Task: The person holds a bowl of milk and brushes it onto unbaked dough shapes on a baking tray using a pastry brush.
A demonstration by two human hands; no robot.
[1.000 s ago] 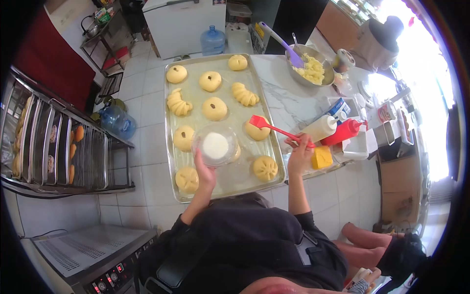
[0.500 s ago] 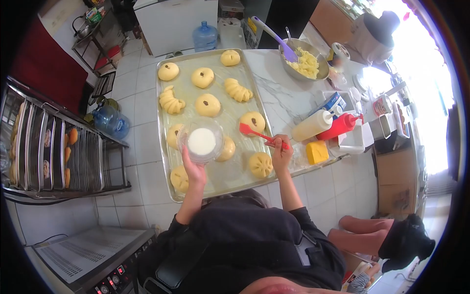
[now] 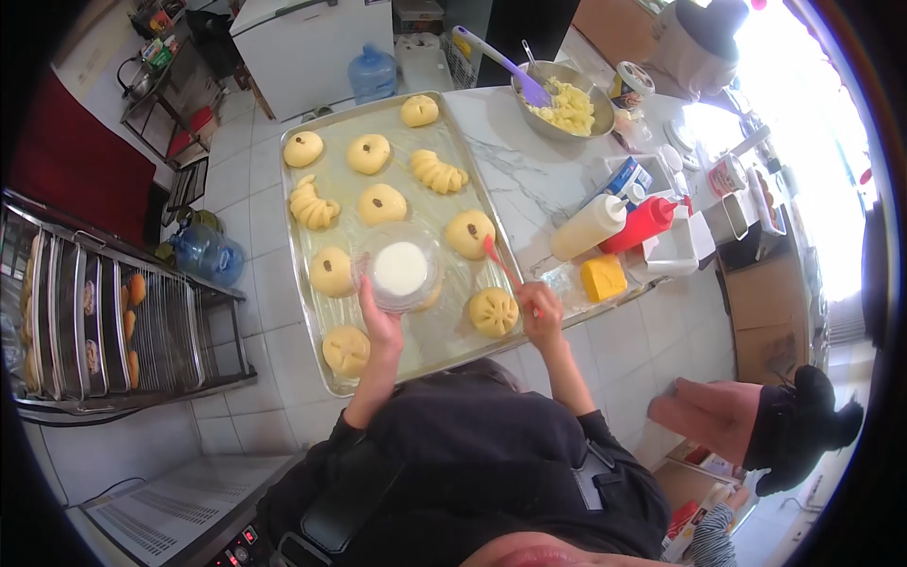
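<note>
My left hand (image 3: pixel 382 326) grips a clear plastic bowl (image 3: pixel 359 276) with white liquid (image 3: pixel 400 268) in it, held over the baking tray (image 3: pixel 433 210). My right hand (image 3: pixel 542 314) is closed on the handle of a red pastry brush (image 3: pixel 505 266). Its head rests against the right side of a round dough bun (image 3: pixel 465 235) with a dark spot on top. Just below lies a bun with pressed-in lines (image 3: pixel 493 312). Several round buns and ridged, curved dough pieces (image 3: pixel 437 172) are spread over the tray. The bowl partly hides one bun behind it.
To the right stand a cream squeeze bottle (image 3: pixel 588 228), a red squeeze bottle (image 3: pixel 640 225) and a yellow block (image 3: pixel 603 279). Behind them is a metal bowl (image 3: pixel 606 115) with yellow filling and a purple spatula (image 3: pixel 532 91). A tray rack (image 3: pixel 213 335) stands left; another person (image 3: pixel 709 420) is at right.
The brush has swung from lying across the bun's lower left to its right edge, now more upright. The bowl has shifted right over the tray, uncovering a bun at its left. The view has moved slightly.
</note>
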